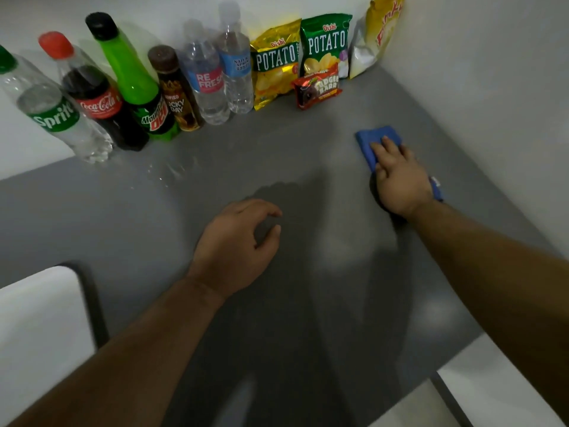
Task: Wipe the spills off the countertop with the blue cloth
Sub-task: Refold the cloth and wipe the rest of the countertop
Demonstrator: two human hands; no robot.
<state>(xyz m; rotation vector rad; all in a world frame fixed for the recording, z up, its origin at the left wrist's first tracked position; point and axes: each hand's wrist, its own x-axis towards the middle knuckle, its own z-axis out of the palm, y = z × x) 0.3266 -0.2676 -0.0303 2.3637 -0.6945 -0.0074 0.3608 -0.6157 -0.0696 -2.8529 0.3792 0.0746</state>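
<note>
On the grey surface (pixel 215 167), far right side near the white wall, the blue cloth (pixel 377 140) lies folded and flat. Right hand (pixel 400 177) sits palm-down on its near half, fingers (pixel 388 146) spread and pressing on top; grip not closed around the cloth, just flattened onto it, and a strip of blue shows past the wrist edge. Left hand (pixel 237 241) is mid-surface, well apart from the cloth, fingers loosely curled with thumb and forefinger close but holding nothing; whether it touches the surface cannot be told. Clear spill (pixel 169 172) visible as droplets and glints on the surface left of centre, just in front of the bottle row and well apart from the cloth. Along the back wall, left to right: Sprite bottle (pixel 54 114), Coca-Cola bottle (pixel 98 103), Mountain Dew bottle (pixel 144 97), brown drink bottle (pixel 177 90), two water bottles (pixel 207 84), all upright. Then a yellow potato chip bag (pixel 274 66), a green potato chip bag (pixel 326 44), a small red snack pack (pixel 318 86) leaning in front of them, and a yellow bag (pixel 378 35) in the corner.
</note>
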